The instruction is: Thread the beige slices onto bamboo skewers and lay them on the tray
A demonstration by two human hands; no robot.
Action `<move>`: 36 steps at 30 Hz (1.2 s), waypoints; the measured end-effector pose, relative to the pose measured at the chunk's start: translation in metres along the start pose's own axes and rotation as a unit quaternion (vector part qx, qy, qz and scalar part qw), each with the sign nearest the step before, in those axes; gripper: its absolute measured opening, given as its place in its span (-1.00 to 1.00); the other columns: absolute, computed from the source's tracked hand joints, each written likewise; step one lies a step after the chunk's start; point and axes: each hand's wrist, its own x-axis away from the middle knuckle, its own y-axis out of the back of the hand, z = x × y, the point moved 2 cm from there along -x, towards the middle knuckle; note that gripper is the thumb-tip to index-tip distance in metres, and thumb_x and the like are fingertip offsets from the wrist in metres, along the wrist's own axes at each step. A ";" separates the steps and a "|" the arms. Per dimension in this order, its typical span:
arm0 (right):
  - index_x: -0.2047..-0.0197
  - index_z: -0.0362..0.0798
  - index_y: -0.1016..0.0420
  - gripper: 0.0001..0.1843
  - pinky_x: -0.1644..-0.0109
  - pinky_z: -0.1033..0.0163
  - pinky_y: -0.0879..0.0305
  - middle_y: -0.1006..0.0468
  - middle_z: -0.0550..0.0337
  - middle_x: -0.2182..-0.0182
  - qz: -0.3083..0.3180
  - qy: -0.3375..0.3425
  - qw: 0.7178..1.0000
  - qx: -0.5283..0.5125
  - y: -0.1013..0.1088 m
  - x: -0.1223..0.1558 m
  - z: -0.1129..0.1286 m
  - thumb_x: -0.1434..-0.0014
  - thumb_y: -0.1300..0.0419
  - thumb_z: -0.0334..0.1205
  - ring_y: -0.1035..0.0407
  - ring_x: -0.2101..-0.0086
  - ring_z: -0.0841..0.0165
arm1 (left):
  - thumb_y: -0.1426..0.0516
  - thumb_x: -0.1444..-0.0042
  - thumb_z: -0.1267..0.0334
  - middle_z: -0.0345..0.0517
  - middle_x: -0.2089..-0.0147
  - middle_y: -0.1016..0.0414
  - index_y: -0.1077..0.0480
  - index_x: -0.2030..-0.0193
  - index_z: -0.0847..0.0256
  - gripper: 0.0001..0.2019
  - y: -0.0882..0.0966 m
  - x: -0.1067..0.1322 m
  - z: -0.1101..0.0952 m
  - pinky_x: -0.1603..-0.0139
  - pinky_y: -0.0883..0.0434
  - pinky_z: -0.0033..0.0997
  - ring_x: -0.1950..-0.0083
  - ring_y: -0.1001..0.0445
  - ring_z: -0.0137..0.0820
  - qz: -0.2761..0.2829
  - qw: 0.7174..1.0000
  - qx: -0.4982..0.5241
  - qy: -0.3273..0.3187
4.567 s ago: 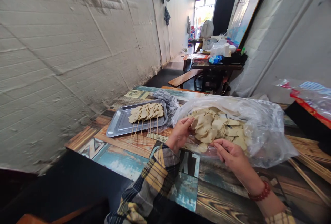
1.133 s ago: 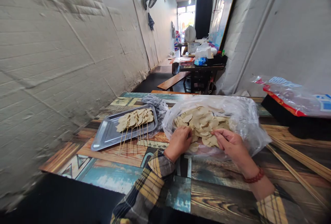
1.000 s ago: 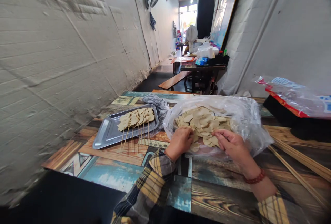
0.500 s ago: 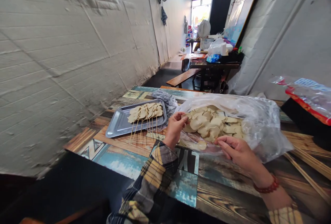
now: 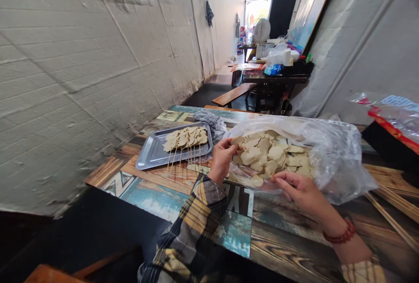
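A clear plastic bag (image 5: 334, 156) lies open on the patterned table (image 5: 153, 196), full of pale flat round slices (image 5: 271, 154). My left hand (image 5: 222, 158) is raised at the bag's mouth, its fingers pinched on one slice at the left end of the pile. My right hand (image 5: 299, 189) rests at the near edge of the bag, fingers curled and pinched low by the plastic; what they hold is hidden. A red bead bracelet (image 5: 338, 236) circles that wrist.
A metal tray (image 5: 149, 156) to the left holds several wooden skewers (image 5: 186, 141) threaded with the same slices. Loose bamboo skewers (image 5: 393, 200) lie at the right. A black box with a red-edged plastic bag (image 5: 389, 121) stands far right. White brick wall at left; a bench and cluttered table behind.
My left hand lifted from the near edge of the pile, pinching a slice at the bag's mouth. My right hand drew back slightly toward me. The camera swung about.
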 end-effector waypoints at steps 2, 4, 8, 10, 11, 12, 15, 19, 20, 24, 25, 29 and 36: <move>0.29 -0.06 -0.58 -0.58 0.49 0.28 -0.07 -0.31 0.33 0.66 -0.004 0.003 1.000 0.001 0.000 0.000 0.001 -0.23 -0.12 0.12 -0.18 0.61 0.41 | -0.30 0.17 0.32 -0.16 0.49 -0.54 -0.51 0.36 0.27 -0.83 0.000 0.000 0.000 0.40 -0.25 -0.49 0.45 -0.44 -0.46 -0.002 1.000 -0.008 -0.006; 0.30 -0.06 -0.58 -0.58 0.49 0.28 -0.08 -0.31 0.33 0.66 -0.008 0.006 1.000 0.002 0.000 -0.001 0.002 -0.23 -0.12 0.12 -0.19 0.61 0.40 | -0.30 0.16 0.31 -0.18 0.49 -0.53 -0.52 0.37 0.27 -0.84 0.000 0.000 -0.001 0.40 -0.25 -0.49 0.45 -0.43 -0.46 -0.004 1.000 -0.016 -0.014; 0.30 -0.05 -0.59 -0.59 0.50 0.28 -0.10 -0.31 0.33 0.68 -0.010 0.010 1.000 0.012 0.000 -0.001 0.003 -0.23 -0.12 0.11 -0.20 0.62 0.40 | -0.30 0.14 0.30 -0.18 0.49 -0.53 -0.53 0.36 0.27 -0.84 0.001 0.001 -0.001 0.38 -0.26 -0.48 0.46 -0.41 -0.47 -0.007 0.999 -0.039 -0.031; 0.30 -0.05 -0.59 -0.59 0.50 0.28 -0.11 -0.32 0.32 0.67 -0.009 0.011 1.000 0.016 0.000 -0.001 0.003 -0.24 -0.11 0.10 -0.21 0.62 0.40 | -0.30 0.13 0.29 -0.18 0.49 -0.53 -0.54 0.36 0.27 -0.84 0.001 0.001 0.000 0.37 -0.27 -0.48 0.45 -0.40 -0.47 -0.010 0.998 -0.054 -0.042; 0.29 -0.06 -0.59 -0.59 0.50 0.28 -0.10 -0.33 0.32 0.67 -0.008 0.012 1.000 0.017 0.000 -0.001 0.003 -0.24 -0.11 0.10 -0.21 0.62 0.40 | -0.30 0.12 0.28 -0.19 0.49 -0.53 -0.55 0.36 0.27 -0.85 0.001 0.001 0.000 0.36 -0.28 -0.48 0.44 -0.40 -0.46 -0.010 0.997 -0.061 -0.047; 0.29 -0.06 -0.59 -0.59 0.51 0.29 -0.10 -0.33 0.32 0.67 -0.009 0.013 1.000 0.018 0.000 -0.001 0.003 -0.24 -0.11 0.10 -0.21 0.62 0.40 | -0.30 0.11 0.29 -0.19 0.48 -0.53 -0.55 0.36 0.27 -0.85 0.002 0.000 0.001 0.35 -0.28 -0.48 0.44 -0.40 -0.46 -0.011 0.996 -0.067 -0.052; 0.30 -0.07 -0.60 -0.59 0.51 0.29 -0.09 -0.33 0.32 0.67 -0.012 0.018 0.999 0.025 0.000 -0.002 0.004 -0.24 -0.10 0.09 -0.20 0.62 0.41 | -0.29 0.11 0.31 -0.20 0.46 -0.53 -0.55 0.37 0.26 -0.88 0.002 -0.001 0.003 0.32 -0.28 -0.48 0.42 -0.41 -0.46 -0.013 0.994 -0.086 -0.070; 0.31 -0.06 -0.60 -0.59 0.53 0.30 -0.08 -0.35 0.30 0.67 -0.024 0.027 0.999 0.033 -0.001 -0.002 0.004 -0.24 -0.10 0.07 -0.19 0.62 0.41 | -0.28 0.09 0.33 -0.21 0.46 -0.52 -0.55 0.37 0.25 -0.90 0.003 -0.002 0.006 0.32 -0.28 -0.48 0.41 -0.40 -0.46 -0.005 0.990 -0.109 -0.086; 0.32 -0.06 -0.60 -0.60 0.52 0.30 -0.09 -0.36 0.30 0.66 -0.028 0.031 0.998 0.035 -0.002 -0.003 0.004 -0.25 -0.10 0.07 -0.19 0.62 0.41 | -0.28 0.09 0.33 -0.22 0.46 -0.52 -0.55 0.36 0.25 -0.89 0.003 -0.003 0.007 0.32 -0.28 -0.47 0.41 -0.40 -0.46 -0.003 0.990 -0.112 -0.086; 0.34 -0.06 -0.60 -0.60 0.50 0.29 -0.10 -0.38 0.28 0.64 -0.037 0.040 0.997 0.048 -0.004 -0.003 0.004 -0.25 -0.09 0.04 -0.21 0.60 0.41 | -0.28 0.07 0.30 -0.22 0.45 -0.52 -0.55 0.34 0.25 -0.88 0.003 -0.003 0.008 0.32 -0.29 -0.46 0.40 -0.41 -0.45 0.002 0.989 -0.120 -0.084; 0.34 -0.06 -0.60 -0.60 0.50 0.29 -0.10 -0.37 0.28 0.64 -0.038 0.039 0.997 0.051 -0.004 -0.003 0.004 -0.25 -0.08 0.04 -0.21 0.60 0.40 | -0.28 0.07 0.30 -0.22 0.46 -0.52 -0.55 0.34 0.25 -0.88 0.002 -0.002 0.007 0.32 -0.29 -0.47 0.40 -0.41 -0.45 0.004 0.989 -0.122 -0.084; 0.33 -0.07 -0.60 -0.60 0.50 0.29 -0.10 -0.38 0.27 0.64 -0.042 0.040 0.997 0.052 -0.004 -0.002 0.005 -0.25 -0.08 0.03 -0.21 0.59 0.40 | -0.32 0.12 0.30 -0.24 0.47 -0.50 -0.54 0.34 0.25 -0.84 0.000 -0.001 0.005 0.36 -0.28 -0.48 0.44 -0.39 -0.48 0.011 0.993 -0.097 -0.064; 0.30 -0.07 -0.61 -0.61 0.53 0.30 -0.07 -0.36 0.29 0.65 -0.033 0.039 0.998 0.029 -0.004 -0.002 0.002 -0.26 -0.10 0.04 -0.19 0.61 0.41 | -0.40 0.25 0.29 -0.21 0.50 -0.48 -0.48 0.41 0.27 -0.75 0.001 -0.001 0.003 0.43 -0.22 -0.52 0.48 -0.37 -0.53 0.044 0.996 0.050 0.056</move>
